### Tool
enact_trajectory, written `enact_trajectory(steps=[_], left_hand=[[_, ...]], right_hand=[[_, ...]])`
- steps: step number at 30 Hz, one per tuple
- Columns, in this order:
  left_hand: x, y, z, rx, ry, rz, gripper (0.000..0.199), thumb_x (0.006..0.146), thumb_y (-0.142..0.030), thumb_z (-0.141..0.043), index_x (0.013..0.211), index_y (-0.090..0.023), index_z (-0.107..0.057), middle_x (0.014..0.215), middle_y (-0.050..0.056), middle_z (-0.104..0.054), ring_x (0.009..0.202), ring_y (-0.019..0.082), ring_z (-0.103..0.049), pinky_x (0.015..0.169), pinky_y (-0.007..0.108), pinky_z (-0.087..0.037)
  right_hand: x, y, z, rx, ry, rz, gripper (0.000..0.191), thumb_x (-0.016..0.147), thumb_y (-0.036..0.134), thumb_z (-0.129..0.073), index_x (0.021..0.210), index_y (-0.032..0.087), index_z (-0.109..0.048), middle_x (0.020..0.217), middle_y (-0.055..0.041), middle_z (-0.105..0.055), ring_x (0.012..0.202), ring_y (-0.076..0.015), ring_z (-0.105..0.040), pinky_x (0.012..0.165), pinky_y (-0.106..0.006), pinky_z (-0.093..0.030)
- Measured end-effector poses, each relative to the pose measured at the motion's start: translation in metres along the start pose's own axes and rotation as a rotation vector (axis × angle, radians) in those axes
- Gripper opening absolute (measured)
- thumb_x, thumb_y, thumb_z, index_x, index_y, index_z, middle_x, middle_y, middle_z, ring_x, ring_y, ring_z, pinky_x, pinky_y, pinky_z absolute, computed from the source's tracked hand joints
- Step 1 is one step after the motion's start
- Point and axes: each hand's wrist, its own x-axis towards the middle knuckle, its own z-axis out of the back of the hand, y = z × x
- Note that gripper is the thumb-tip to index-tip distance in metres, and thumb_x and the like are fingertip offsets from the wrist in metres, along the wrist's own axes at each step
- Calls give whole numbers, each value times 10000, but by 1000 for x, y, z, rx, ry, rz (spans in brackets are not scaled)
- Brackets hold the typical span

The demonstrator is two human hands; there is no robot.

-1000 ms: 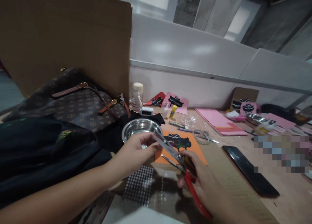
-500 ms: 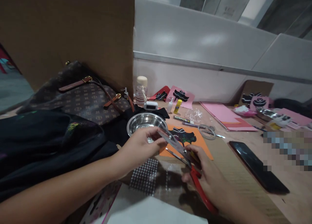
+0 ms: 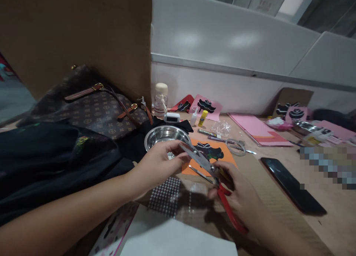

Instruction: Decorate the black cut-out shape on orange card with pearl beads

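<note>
My right hand (image 3: pixel 232 187) is closed round the red handles of a pair of scissors (image 3: pixel 226 204), whose blades point up and left. My left hand (image 3: pixel 164 159) pinches something small beside the blade tips; it is too small to make out. A sheet of silvery bead stickers (image 3: pixel 165 196) lies below my left hand, with a clear strip to its right. Behind the scissors an orange card (image 3: pixel 229 157) carries a black shape with beads (image 3: pixel 210 152). A metal bowl (image 3: pixel 151 135) stands just behind my left hand.
Left are a patterned handbag (image 3: pixel 94 111) and dark cloth (image 3: pixel 55 159). Behind stand a bottle (image 3: pixel 161 100), a glue stick (image 3: pixel 203 118) and decorated cards (image 3: pixel 214 107). To the right lie pink papers (image 3: pixel 250 126), a tape roll (image 3: pixel 236 147) and a black phone (image 3: pixel 292 185). White paper (image 3: pixel 178 235) is in front.
The view has shifted slightly, so most things sit a little higher. The scissors' blades look closer to my left fingertips; both hands keep nearly the same pose.
</note>
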Motion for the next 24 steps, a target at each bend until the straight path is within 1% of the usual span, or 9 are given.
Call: enact_trajectory(steps=[3,6,8,12,15,17,19,22,24], left_hand=[[0,2,1,1,-2,-6,128,898,-257,-599,912,-187,-706,805,-4,-649,762,134,-581,683,240,-461],[0,3,1,-5,-15,5,130,901,-274,-610,923,-191,-708,836,-1,-676,790,140,-600,715,247,-475],[0,4,0,-12,-17,10,141,903,-289,-616,938,-190,-710,862,6,-694,809,147,-611,734,255,-486],[4,10,1,-1,-6,-16,167,919,-306,-612,964,-174,-703,922,30,-705,884,171,-636,823,298,-500],[9,12,10,-24,-42,-81,197,951,-354,-588,990,-172,-652,953,37,-697,912,176,-655,863,324,-510],[12,7,20,-28,-103,-147,227,965,-365,-577,1097,-182,-596,1007,45,-699,952,178,-668,870,324,-518],[11,-3,32,83,-145,-213,321,955,-346,-600,1224,-180,-543,1057,63,-707,1012,192,-669,905,335,-515],[5,-23,44,327,-96,-285,343,936,-283,-627,1255,-189,-546,1108,59,-712,1053,191,-668,942,324,-503],[0,-34,48,460,-94,-361,332,924,-248,-637,1246,-209,-567,1125,39,-711,1095,191,-654,977,316,-484]], right_hand=[[-1,-4,3,-101,-48,45,455,742,229,-663,1186,283,-575,1024,-29,-728,886,-232,-702,732,-320,-552],[-1,-9,4,-194,-98,57,401,770,250,-686,1159,285,-597,961,-14,-719,787,-218,-686,680,-311,-545],[0,-10,4,-205,-97,61,382,788,265,-688,1160,287,-602,960,-11,-721,787,-219,-687,676,-310,-546],[1,-9,6,-187,-114,98,413,802,257,-677,1202,280,-574,1058,-37,-714,836,-231,-693,722,-338,-556],[2,-8,10,-218,-130,143,408,827,274,-657,1218,262,-542,1111,-72,-684,865,-245,-682,738,-371,-562],[1,-9,12,-280,-119,185,459,820,286,-674,1253,265,-522,1172,-88,-656,954,-270,-668,804,-406,-558],[0,-10,13,-353,-120,233,512,818,305,-688,1296,275,-507,1223,-95,-634,1049,-299,-642,880,-448,-539],[-1,-10,13,-412,-111,258,519,836,350,-682,1318,276,-506,1236,-102,-633,1105,-326,-617,918,-486,-519],[0,-8,13,-420,-84,270,497,839,349,-678,1304,268,-523,1245,-103,-630,1139,-334,-600,927,-493,-516]])
